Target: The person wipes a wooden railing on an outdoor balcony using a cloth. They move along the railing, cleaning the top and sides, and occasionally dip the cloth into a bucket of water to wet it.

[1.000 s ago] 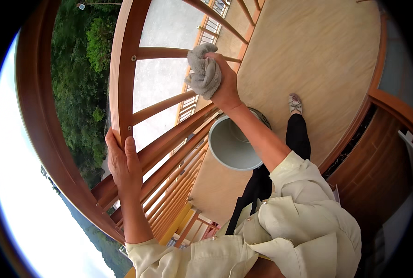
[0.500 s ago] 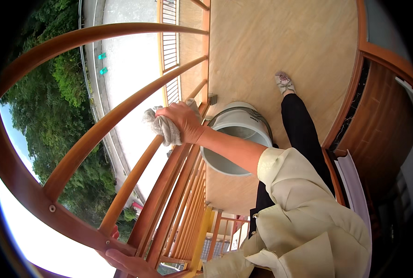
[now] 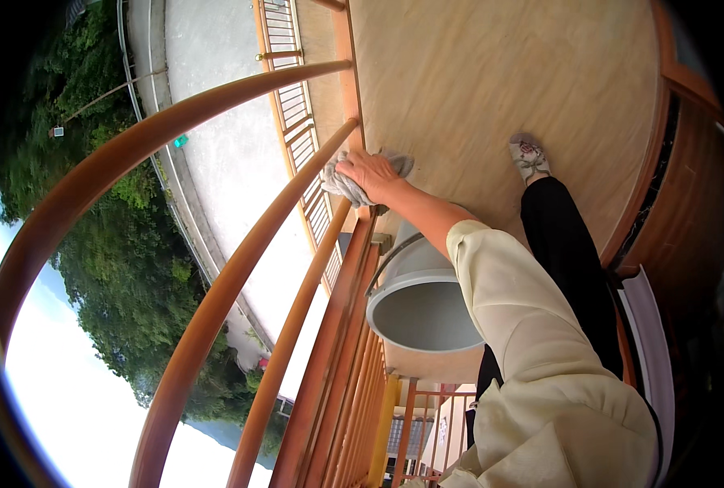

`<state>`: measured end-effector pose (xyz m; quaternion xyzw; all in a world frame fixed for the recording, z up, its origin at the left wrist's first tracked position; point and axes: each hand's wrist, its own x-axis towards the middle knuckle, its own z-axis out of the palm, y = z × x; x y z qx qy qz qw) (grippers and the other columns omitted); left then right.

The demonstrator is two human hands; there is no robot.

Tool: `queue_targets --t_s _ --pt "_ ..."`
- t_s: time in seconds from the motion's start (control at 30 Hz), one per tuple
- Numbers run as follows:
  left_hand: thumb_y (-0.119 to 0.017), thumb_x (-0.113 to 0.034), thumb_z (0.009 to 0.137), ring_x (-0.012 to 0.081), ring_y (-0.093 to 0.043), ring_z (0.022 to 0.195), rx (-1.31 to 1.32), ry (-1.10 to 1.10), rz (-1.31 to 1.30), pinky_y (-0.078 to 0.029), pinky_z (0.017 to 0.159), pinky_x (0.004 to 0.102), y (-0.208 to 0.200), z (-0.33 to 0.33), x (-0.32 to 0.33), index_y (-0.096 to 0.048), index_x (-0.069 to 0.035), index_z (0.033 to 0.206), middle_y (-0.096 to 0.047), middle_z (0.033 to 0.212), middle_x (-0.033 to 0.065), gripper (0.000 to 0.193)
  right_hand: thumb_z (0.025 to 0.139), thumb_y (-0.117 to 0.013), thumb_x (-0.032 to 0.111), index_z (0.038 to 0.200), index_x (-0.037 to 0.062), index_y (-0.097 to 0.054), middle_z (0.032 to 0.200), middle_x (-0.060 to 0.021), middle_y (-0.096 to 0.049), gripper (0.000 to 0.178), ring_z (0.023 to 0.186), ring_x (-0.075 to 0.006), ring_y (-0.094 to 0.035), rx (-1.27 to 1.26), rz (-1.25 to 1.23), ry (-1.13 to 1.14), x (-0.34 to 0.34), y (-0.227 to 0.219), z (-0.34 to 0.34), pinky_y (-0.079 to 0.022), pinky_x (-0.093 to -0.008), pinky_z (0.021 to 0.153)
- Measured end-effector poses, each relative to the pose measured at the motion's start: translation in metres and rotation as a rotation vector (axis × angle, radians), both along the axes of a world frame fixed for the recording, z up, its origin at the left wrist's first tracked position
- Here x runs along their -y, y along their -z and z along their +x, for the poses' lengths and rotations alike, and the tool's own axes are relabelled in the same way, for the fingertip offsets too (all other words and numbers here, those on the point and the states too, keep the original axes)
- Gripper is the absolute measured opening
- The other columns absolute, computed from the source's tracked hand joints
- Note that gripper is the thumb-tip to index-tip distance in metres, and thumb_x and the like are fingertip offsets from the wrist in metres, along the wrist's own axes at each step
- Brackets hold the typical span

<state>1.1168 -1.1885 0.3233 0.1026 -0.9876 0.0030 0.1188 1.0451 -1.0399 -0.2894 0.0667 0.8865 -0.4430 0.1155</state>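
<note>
Running past everything is a brown railing (image 3: 218,298), and the right arm (image 3: 532,317), in a pale sleeve, stretches forward and left toward it, looking nearly straight. It crosses over part of a grey bucket (image 3: 415,279). Right hand's (image 3: 370,174) back faces up, fingers curled, so the grip's clamped on a grey cloth (image 3: 340,185), bunched at one bar's floor-side end.

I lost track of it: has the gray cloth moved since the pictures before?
Yes. Judged against the wooden railing bar, the gray cloth in the right hand has moved down, toward its lower end.
</note>
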Motion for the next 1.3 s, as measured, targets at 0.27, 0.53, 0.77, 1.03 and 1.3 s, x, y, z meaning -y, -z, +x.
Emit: queue_targets --t_s 0.27,0.53,0.77,1.03,1.3 --pt "-0.026 -0.062 0.097 0.0262 -0.052 0.071 -0.036 -0.013 0.054 -0.043 0.061 0.0385 0.004 -0.006 0.005 -0.053 0.004 0.097 -0.055 0.082 0.0157 0.071 0.077 -0.067 0.018 0.105 0.0090 -0.057 0.087 -0.0122 -0.067 0.031 0.084 -0.0302 -0.068 0.508 0.180 0.243 -0.048 0.005 -0.030 -0.054 -0.0409 0.071" --pt "-0.027 -0.061 0.097 0.0264 -0.052 0.071 -0.064 -0.055 0.078 -0.043 0.062 0.0386 0.006 -0.004 0.015 -0.053 0.004 0.098 -0.055 0.082 0.0158 0.070 0.075 -0.068 0.016 0.108 0.0142 -0.054 0.095 -0.0108 -0.064 0.035 0.083 -0.0343 -0.066 0.024 0.124 0.668 -0.081 -0.022 -0.071 -0.052 -0.0470 0.070" --pt "-0.027 -0.061 0.097 0.0266 -0.052 0.072 -0.080 -0.058 0.091 -0.044 0.062 0.0387 0.016 -0.010 0.017 -0.053 0.004 0.099 -0.055 0.083 0.0158 0.069 0.079 -0.063 0.011 0.108 0.0107 -0.057 0.101 -0.0142 -0.063 0.029 0.088 -0.0322 -0.067 0.233 0.343 0.148 -0.072 0.006 -0.114 -0.053 -0.0449 0.074" --pt "-0.028 -0.060 0.097 0.0268 -0.052 0.073 -0.106 -0.079 0.130 -0.044 0.063 0.0388 0.013 -0.007 0.022 -0.053 0.004 0.100 -0.055 0.084 0.0159 0.069 0.074 -0.073 0.038 0.112 0.0072 -0.056 0.106 -0.0134 -0.067 0.052 0.101 -0.0290 -0.065 0.777 0.074 0.771 -0.123 -0.010 -0.086 -0.053 -0.0408 0.082" --pt "-0.029 -0.060 0.097 0.0271 -0.052 0.073 -0.125 -0.084 0.150 -0.045 0.064 0.0388 0.017 -0.006 0.019 -0.052 0.004 0.101 -0.055 0.084 0.0159 0.068 0.073 -0.073 0.033 0.110 0.0102 -0.050 0.098 -0.0155 -0.067 0.049 0.089 -0.0329 -0.067 0.467 0.103 0.697 -0.123 -0.026 -0.114 -0.053 -0.0451 0.074"
